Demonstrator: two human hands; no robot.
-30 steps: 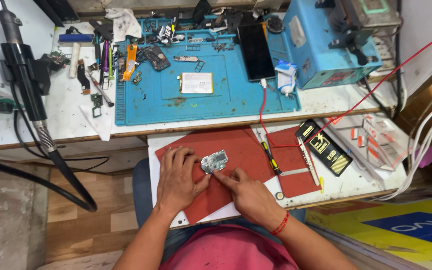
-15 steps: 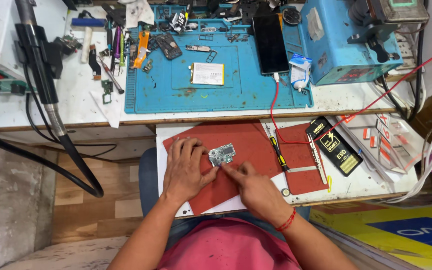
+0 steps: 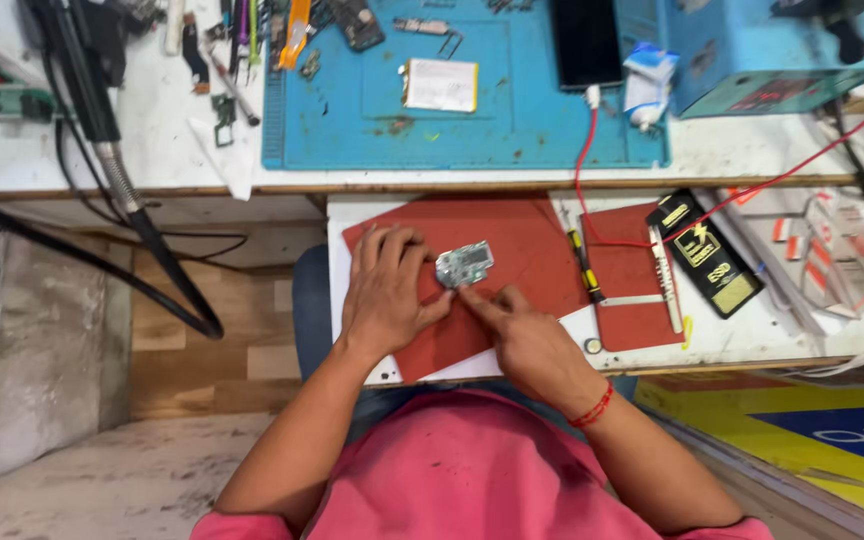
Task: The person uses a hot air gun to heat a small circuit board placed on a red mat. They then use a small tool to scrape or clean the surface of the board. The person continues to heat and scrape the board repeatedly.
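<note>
- A small, flat, silvery-grey circuit board [image 3: 464, 263] with an irregular outline and a metallic sheen is lying on a matte red rectangular mat [image 3: 512, 250], near the mat's middle.
- The red mat is resting on a white pull-out bench shelf [image 3: 722, 335]; a second, smaller red mat piece [image 3: 627, 275] is sitting just to the right of it.
- The left hand [image 3: 384, 290] is lying palm down on the red mat, fingers spread moderately and flat, the fingertips reaching the left edge of the circuit board; it is gripping nothing.
- The right hand [image 3: 527, 340] is mostly curled, with the index finger stretched out and pressing at the lower edge of the circuit board; a red thread bracelet [image 3: 592, 408] is circling the wrist.
- A slim black-and-yellow screwdriver [image 3: 584, 266] is lying upright between the two red pieces.
- A black rectangular battery with gold markings [image 3: 707, 255] is lying tilted on the shelf, well apart from the hands.
- Above, a blue silicone work mat [image 3: 512, 120] is covering the white bench; a white rectangular battery pack [image 3: 440, 84] and a dark smartphone [image 3: 584, 40] with a red cable [image 3: 582, 170] are sitting on it.
- A thick black hose [image 3: 132, 220] is hanging at the left over a wooden floor [image 3: 192, 370].
</note>
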